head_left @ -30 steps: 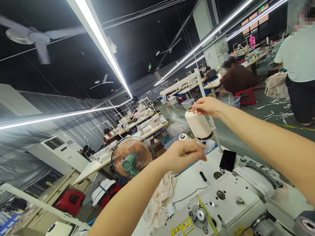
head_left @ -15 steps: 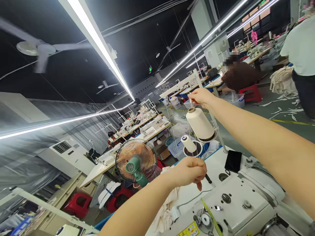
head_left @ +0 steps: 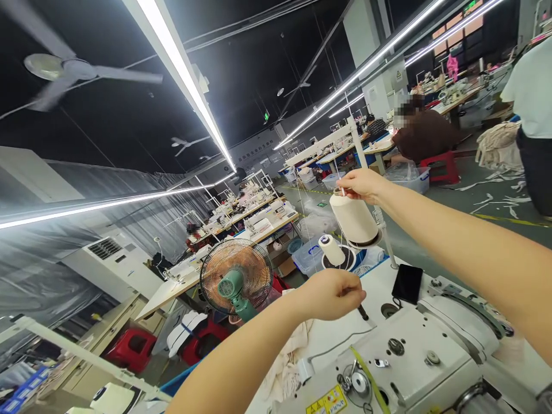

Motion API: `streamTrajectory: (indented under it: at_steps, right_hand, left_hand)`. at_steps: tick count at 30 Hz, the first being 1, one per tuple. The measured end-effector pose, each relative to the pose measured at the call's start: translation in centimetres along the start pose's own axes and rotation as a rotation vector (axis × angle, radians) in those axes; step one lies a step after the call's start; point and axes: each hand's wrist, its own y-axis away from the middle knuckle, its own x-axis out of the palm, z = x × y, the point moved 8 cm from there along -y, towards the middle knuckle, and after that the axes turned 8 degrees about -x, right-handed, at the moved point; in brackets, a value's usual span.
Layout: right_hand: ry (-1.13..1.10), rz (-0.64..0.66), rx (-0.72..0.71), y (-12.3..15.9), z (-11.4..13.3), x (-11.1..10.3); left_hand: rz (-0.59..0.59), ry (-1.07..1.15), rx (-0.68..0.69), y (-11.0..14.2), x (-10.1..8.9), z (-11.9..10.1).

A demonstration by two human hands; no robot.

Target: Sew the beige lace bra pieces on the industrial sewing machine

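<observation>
My right hand (head_left: 362, 185) is closed in a pinch over the top of a large cream thread cone (head_left: 354, 218) that stands on the thread stand behind the white sewing machine (head_left: 409, 356). A fine thread runs down from there. My left hand (head_left: 332, 294) is closed in a loose fist below and left of the cone, its fingers pinched together, seemingly on the thread. A smaller thread cone (head_left: 332, 250) stands on its own disc beside the large one.
A black phone (head_left: 407, 283) lies on the machine table. Cream fabric (head_left: 282, 362) hangs at the table's left edge. A standing fan (head_left: 235, 282) is beyond it. Rows of sewing stations run back; a seated person (head_left: 425, 135) and a standing person (head_left: 532, 115) are at right.
My right hand rose above the cone, then came back down onto its top. My left hand dropped lower, away from the cone, which uncovered the smaller cone.
</observation>
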Motion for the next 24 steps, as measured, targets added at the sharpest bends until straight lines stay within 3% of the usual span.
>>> streamTrajectory:
  at_steps: [6,11,13,16,21,24]
  right_hand:
    - [0.046,0.021,0.015,2.1,-1.6,0.0]
    - [0.080,0.014,-0.007,2.1,-1.2,-0.5]
    - [0.090,0.012,-0.017,1.9,-0.9,-0.6]
    - [0.104,0.010,-0.026,1.7,-0.5,-0.6]
    - [0.159,0.000,-0.069,1.2,0.2,-0.9]
    - [0.211,-0.005,-0.116,1.1,0.9,-1.1]
  left_hand:
    - [-0.033,-0.084,-0.019,-1.0,-1.2,-0.1]
    - [0.204,-0.092,-0.129,-1.6,-0.5,0.9]
    - [0.244,-0.157,-0.190,-1.9,-0.8,1.4]
    - [0.170,-0.231,-0.143,-2.6,-2.9,0.7]
    - [0.160,-0.062,-0.043,-3.6,-6.4,-1.1]
    - [-0.043,-0.010,-0.167,-5.2,-9.1,-0.3]
